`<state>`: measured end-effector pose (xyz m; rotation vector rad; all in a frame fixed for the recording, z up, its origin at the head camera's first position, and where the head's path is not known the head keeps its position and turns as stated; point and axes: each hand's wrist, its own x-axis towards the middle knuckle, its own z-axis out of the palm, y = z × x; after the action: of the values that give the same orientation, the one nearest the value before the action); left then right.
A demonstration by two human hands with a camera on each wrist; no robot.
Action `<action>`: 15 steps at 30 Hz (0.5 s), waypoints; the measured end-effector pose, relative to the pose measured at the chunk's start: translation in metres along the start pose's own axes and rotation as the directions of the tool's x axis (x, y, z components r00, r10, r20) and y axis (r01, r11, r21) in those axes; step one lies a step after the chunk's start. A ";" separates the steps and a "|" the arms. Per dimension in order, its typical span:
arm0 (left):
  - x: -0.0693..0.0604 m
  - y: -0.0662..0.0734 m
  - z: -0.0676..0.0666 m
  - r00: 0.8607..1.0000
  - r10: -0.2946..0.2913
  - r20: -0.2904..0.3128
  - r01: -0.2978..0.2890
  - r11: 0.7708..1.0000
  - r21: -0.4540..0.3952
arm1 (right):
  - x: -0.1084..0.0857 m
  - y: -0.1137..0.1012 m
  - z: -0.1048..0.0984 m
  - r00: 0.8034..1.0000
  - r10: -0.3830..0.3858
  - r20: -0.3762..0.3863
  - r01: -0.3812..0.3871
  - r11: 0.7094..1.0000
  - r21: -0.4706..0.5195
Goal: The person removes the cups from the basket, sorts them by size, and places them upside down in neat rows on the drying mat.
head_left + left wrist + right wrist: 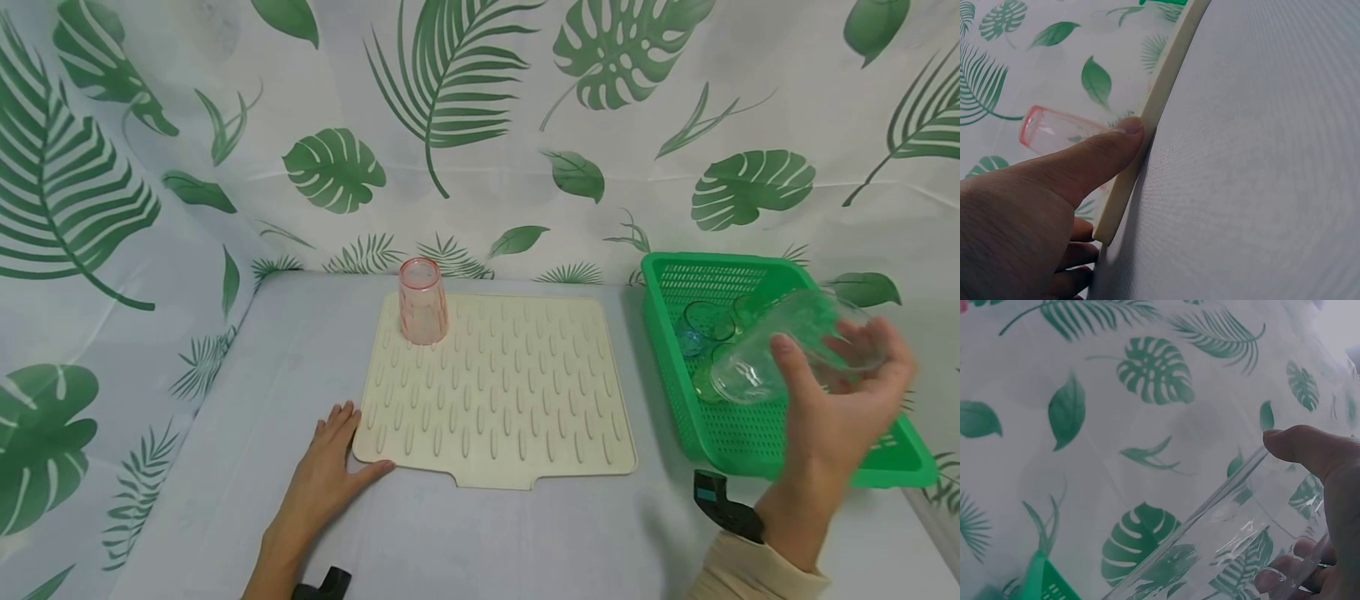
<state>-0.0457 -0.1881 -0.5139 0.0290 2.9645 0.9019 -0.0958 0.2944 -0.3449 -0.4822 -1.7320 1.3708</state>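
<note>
My right hand [847, 408] grips a tall clear drinking glass [757, 367] above the green basket [716, 458]; the glass is tilted. Thumb and fingers lie on opposite sides of its wall in the right wrist view. My left hand [322, 471] touches the near left corner of a cream drying mat [495, 478], its thumb [1125, 134] on the front edge and the other fingers along the left side. A pink glass [423, 308] stands on the mat's far left part.
Inside the basket are several more glasses, among them a blue-tinted one [690, 340] and a green-tinted one [705, 385]. A white sheet with green leaves [487, 208] hangs behind and left of the table [450, 542].
</note>
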 end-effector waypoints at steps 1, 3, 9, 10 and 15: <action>0.000 0.000 0.000 1.000 -0.001 0.000 0.001 1.000 -0.001 | 0.000 0.000 0.001 1.000 0.002 0.001 -0.002 0.999 0.035; 0.000 0.000 0.000 1.000 -0.002 0.000 0.002 1.000 0.001 | 0.000 -0.001 0.003 1.000 -0.005 -0.001 0.005 0.995 0.104; 0.000 0.001 -0.001 1.000 -0.005 0.002 0.005 1.000 0.002 | -0.004 -0.003 0.010 0.999 -0.028 0.031 0.022 0.986 0.167; 0.000 0.001 -0.001 1.000 -0.005 0.003 0.005 1.000 0.000 | -0.005 -0.003 0.011 0.999 -0.026 0.040 0.018 0.982 0.190; 0.000 0.002 -0.001 1.000 -0.003 0.001 0.003 1.000 -0.001 | -0.009 -0.005 0.016 0.994 -0.045 0.101 0.015 0.961 0.276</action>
<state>-0.0457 -0.1875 -0.5117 0.0256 2.9621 0.9029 -0.1029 0.2764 -0.3446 -0.2306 -1.5915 1.6101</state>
